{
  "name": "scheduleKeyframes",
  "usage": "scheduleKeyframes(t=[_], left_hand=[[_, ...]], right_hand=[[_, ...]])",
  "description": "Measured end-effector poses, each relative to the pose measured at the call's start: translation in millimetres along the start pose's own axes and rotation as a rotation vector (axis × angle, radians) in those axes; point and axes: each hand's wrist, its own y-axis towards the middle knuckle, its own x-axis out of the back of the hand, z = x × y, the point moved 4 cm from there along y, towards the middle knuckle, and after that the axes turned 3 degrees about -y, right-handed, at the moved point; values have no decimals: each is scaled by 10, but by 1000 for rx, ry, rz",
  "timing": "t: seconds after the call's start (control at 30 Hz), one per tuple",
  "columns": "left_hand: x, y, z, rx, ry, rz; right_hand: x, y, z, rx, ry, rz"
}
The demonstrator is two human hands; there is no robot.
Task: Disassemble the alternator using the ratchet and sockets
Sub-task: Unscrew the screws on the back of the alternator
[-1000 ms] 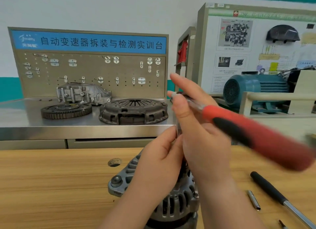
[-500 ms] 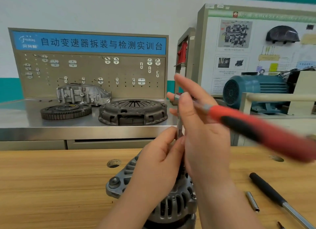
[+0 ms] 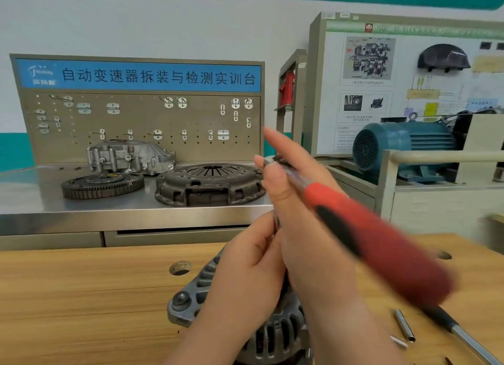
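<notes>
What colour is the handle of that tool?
The ratchet handle is red with a black strip, seen in the head view, though blurred.

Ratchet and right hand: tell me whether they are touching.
Touching. The head view shows the right hand pinching the ratchet by its metal neck between thumb and fingers.

Clutch cover (image 3: pixel 210 184) and toothed flywheel (image 3: pixel 102 185) lying on steel bench (image 3: pixel 35 198), grey housing (image 3: pixel 131 156) sitting behind them, blue motor (image 3: pixel 403 143) standing at right.
</notes>
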Motion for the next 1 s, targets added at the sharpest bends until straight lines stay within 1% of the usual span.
scheduleKeyframes(t=[0.03, 0.1, 0.17, 0.23, 0.3, 0.33, 0.4, 0.43, 0.5, 0.57, 0.63, 0.7, 0.8, 0.83, 0.9, 0.93, 1.0], left_hand=[[0, -1, 5, 5, -2, 1], [-6, -9, -12, 2, -20, 23], [-3, -18, -16, -8, -19, 58], [11, -25, -7, -23, 16, 69], [9, -17, -20, -31, 12, 66], [4, -12, -24, -28, 4, 54], [-8, -6, -24, -27, 5, 18], [-12, -5, -21, -33, 14, -2], [-8, -12, -11, -27, 22, -24], [-9, -9, -19, -16, 11, -6], [-8, -16, -30, -15, 7, 22], [-8, -33, -50, -12, 13, 42], [-3, -25, -73, -25, 34, 27], [-4, -11, -72, -29, 37, 16], [-10, 11, -55, -27, 24, 0], [-11, 17, -43, -29, 15, -6], [-6, 12, -37, -30, 3, -16]], right_hand=[[-8, -2, 0, 13, 3, -3], [1, -3, -30, -8, 135, -47], [15, 2, -94, -126, 318, -61], [40, -1, -141, -219, 367, -59], [44, -11, -138, -215, 351, -74], [45, -7, -120, -167, 310, -85], [50, 14, -53, -29, 152, -93], [51, 27, -36, 10, 76, -80], [43, 46, -33, 11, 27, -34], [35, 45, -50, -22, 114, -16], [25, 19, -99, -134, 315, -5], [27, -1, -135, -223, 392, 6], [22, -2, -128, -218, 346, -10], [30, 1, -111, -174, 298, -31], [49, 16, -52, -28, 140, -58], [37, 21, -24, 22, 69, -44], [20, 25, -21, 40, 31, -30]])
